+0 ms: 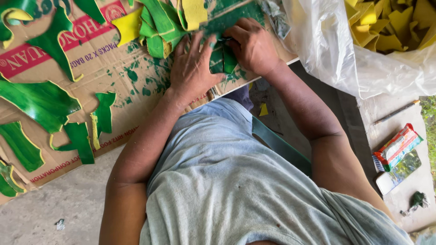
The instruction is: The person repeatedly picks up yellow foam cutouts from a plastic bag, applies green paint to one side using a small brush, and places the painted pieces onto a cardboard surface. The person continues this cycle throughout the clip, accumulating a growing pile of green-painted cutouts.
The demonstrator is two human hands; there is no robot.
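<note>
Here, the left hand [193,68] lies flat with fingers spread, pressing a green painted piece [223,58] onto the paint-smeared cardboard sheet [113,68]. The right hand [252,45] is curled, its fingertips pinching that same piece's upper edge. More green and yellow cutouts [159,22] lie just beyond; a plastic bag [345,50] of yellow pieces sits right.

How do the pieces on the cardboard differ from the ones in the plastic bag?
The green pieces are green with yellow edges; the bagged pieces are all yellow. The green pieces lie spread on the cardboard; the bagged pieces sit heaped in the plastic bag. Both are irregular cut-outs.
</note>
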